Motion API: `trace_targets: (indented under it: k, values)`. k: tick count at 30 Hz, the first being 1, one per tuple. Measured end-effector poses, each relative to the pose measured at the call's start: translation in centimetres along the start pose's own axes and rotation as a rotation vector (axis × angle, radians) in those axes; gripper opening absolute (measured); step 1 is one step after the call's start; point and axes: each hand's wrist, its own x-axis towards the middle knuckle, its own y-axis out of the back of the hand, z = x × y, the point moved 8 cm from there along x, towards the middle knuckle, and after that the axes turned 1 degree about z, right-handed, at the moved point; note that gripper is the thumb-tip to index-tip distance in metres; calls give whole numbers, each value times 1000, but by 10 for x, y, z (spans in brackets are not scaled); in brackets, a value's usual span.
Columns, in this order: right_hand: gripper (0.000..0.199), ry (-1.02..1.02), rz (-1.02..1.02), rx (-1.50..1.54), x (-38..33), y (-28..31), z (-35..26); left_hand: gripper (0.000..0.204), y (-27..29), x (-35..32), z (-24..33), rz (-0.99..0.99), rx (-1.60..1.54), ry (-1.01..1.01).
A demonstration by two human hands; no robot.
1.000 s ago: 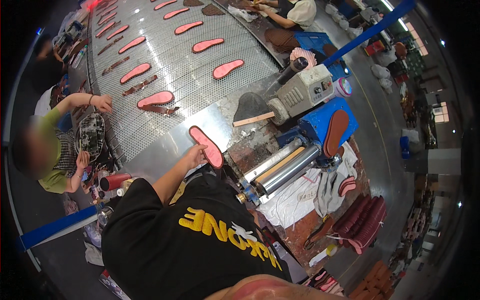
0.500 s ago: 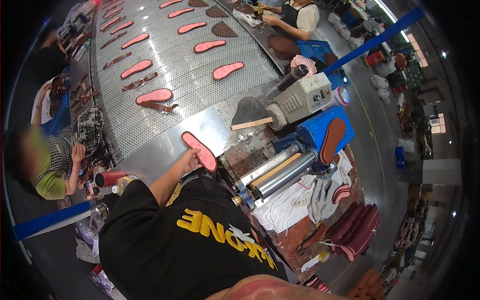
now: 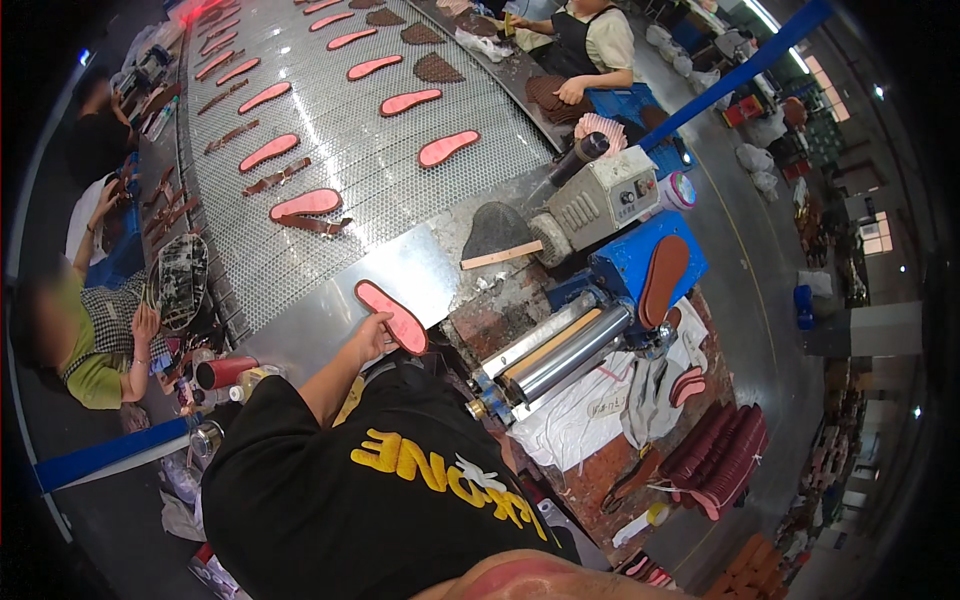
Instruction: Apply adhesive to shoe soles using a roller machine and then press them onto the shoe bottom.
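My left hand holds a pink insole with a dark brown rim, its fingers closed on the lower part near the edge of a bare metal plate. Just to the right stands a roller machine with a shiny steel roller and a blue housing, on which a brown sole rests. My right arm shows at the lower edge, and its hand is outside the picture. On the mesh conveyor beyond lie several pink insoles and brown straps.
A grey motor box sits behind the roller machine, near a wooden strip. A white cloth and bundled maroon soles lie at the right. Co-workers sit on both sides of the conveyor. A red cylinder stands at the left.
My left hand and the insole have shifted slightly left and toward me. The far-right co-worker's hand has lowered to the brown pieces beside them.
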Motion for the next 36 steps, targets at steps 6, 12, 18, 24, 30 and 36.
trace_targets:
  k: [6, 12, 18, 24, 30, 36]
  values:
    - [29, 15, 3, 31, 10, -3, -5, 32, -3, -2, 0, 54, 11, 14]
    - [28, 23, -20, 58, 9, -17, -11, 37, -2, 4, 2, -31, -23, 7]
    - [28, 39, -32, 69, 19, -14, -16, 35, 6, 1, 0, 40, -17, 2]
    - [28, 34, -64, 80, 11, -23, -14, 36, 14, 1, -2, 48, -44, -8]
    - [27, 17, -79, 66, 4, -9, 1, 36, 17, 1, -5, 50, -174, -25]
    - [27, -21, -109, 60, -19, -15, 34, 32, 40, 6, 10, 84, -430, -103]
